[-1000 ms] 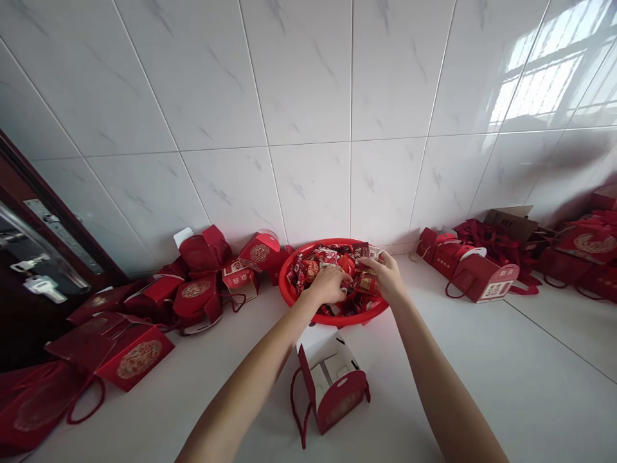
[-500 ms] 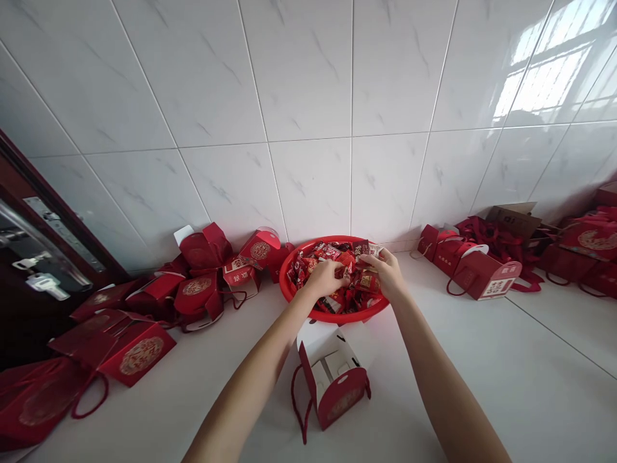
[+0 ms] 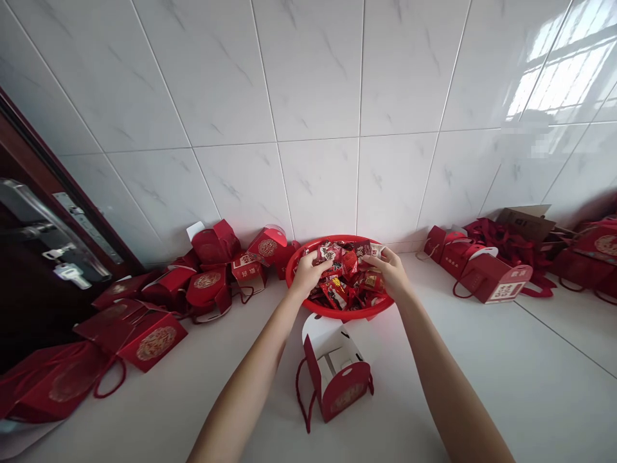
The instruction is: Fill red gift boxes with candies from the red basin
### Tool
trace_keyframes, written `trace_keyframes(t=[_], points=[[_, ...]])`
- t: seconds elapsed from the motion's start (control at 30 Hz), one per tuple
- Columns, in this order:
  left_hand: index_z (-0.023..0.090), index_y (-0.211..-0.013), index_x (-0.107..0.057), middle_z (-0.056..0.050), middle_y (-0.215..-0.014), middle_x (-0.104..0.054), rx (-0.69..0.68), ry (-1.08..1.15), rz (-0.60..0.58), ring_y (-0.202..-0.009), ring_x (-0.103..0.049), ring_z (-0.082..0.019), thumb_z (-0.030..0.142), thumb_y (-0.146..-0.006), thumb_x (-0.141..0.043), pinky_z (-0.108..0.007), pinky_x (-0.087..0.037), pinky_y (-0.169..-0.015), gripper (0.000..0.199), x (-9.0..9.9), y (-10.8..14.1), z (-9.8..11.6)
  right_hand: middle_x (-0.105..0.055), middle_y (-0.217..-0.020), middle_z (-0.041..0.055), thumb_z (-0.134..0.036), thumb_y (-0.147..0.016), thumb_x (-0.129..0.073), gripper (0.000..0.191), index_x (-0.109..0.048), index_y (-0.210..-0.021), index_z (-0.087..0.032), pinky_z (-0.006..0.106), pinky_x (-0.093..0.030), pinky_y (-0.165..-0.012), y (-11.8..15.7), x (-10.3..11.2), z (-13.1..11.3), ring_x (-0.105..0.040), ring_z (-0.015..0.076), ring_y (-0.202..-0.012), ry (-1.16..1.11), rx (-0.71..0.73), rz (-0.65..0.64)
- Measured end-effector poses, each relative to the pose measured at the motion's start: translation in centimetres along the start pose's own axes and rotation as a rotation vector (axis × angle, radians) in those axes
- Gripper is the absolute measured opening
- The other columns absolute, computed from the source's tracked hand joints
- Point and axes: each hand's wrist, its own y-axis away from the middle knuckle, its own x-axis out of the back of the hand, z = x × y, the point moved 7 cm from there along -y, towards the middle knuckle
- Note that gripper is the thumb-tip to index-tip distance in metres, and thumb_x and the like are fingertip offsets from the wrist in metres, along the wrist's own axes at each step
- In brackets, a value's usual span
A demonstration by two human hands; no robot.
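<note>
A red plastic basin (image 3: 349,314) full of wrapped candies (image 3: 336,290) stands against the wall. At its left side my left hand (image 3: 306,275) pinches a dark red candy packet (image 3: 326,252) with white print. My right hand (image 3: 392,275), over the right side, has thumb and fingers closed on a red-and-white candy packet (image 3: 375,251). In front of the basin, between my forearms, a red gift box (image 3: 348,393) with a cord handle stands open. Its white inside shows, and I see no candies in it.
Several closed red gift boxes (image 3: 153,344) crowd the left, near a dark door with keys (image 3: 72,275) in its lock. More red boxes (image 3: 496,276) and red ribbons (image 3: 508,241) lie at the right. A tiled wall (image 3: 318,186) rises behind the white tabletop (image 3: 491,360).
My left hand has moved left from the basin's middle to its left side and now grips a packet. My right hand stays at the right side. The view has shifted slightly.
</note>
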Motion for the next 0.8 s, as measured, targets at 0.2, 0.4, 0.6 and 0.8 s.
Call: trace_keyframes(t=[0.2, 0.4, 0.6, 0.8], points=[[0.02, -0.119, -0.067, -0.008, -0.107, -0.075, 0.024, 0.015, 0.108, -0.1, -0.071, -0.025, 0.034, -0.075, -0.079, -0.036, -0.057, -0.086, 0.047, 0.7, 0.3, -0.6, -0.075, -0.079, 0.002, -0.039, -0.058, -0.087, 0.04, -0.065, -0.087, -0.021, 0.03, -0.054, -0.06, 0.2, -0.4, -0.2, -0.071, 0.0209, -0.066, 0.017, 0.012, -0.058], [0.019, -0.122, -0.064, -0.01, -0.115, -0.072, -0.007, -0.005, 0.215, -0.107, -0.068, -0.024, 0.038, -0.075, -0.08, -0.033, -0.056, -0.088, 0.052, 1.5, 0.5, -0.6, -0.076, -0.079, 0.0022, -0.039, -0.059, -0.089, 0.041, -0.067, -0.087, -0.02, 0.029, -0.055, -0.059, 0.3, -0.6, -0.3, -0.071, 0.0203, -0.067, -0.003, 0.016, -0.083], [0.019, -0.096, -0.07, -0.006, -0.102, -0.075, -0.056, -0.046, 0.279, -0.096, -0.07, -0.023, 0.04, -0.072, -0.08, -0.032, -0.055, -0.083, 0.033, 1.9, 0.9, 0.0, -0.076, -0.083, 0.0034, -0.038, -0.06, -0.09, 0.037, -0.071, -0.085, -0.018, 0.029, -0.057, -0.061, 0.3, -0.7, -0.2, -0.072, 0.02, -0.07, 0.007, 0.016, -0.11], [0.019, -0.081, -0.068, -0.002, -0.085, -0.072, -0.102, -0.078, 0.274, -0.086, -0.068, -0.02, 0.049, -0.085, -0.063, -0.029, -0.053, -0.078, 0.03, 2.0, 1.5, 0.9, -0.078, -0.086, 0.0052, -0.039, -0.064, -0.089, 0.037, -0.074, -0.091, -0.019, 0.034, -0.06, -0.068, 0.5, -1.1, 0.0, -0.074, 0.0236, -0.077, -0.014, 0.014, -0.188]])
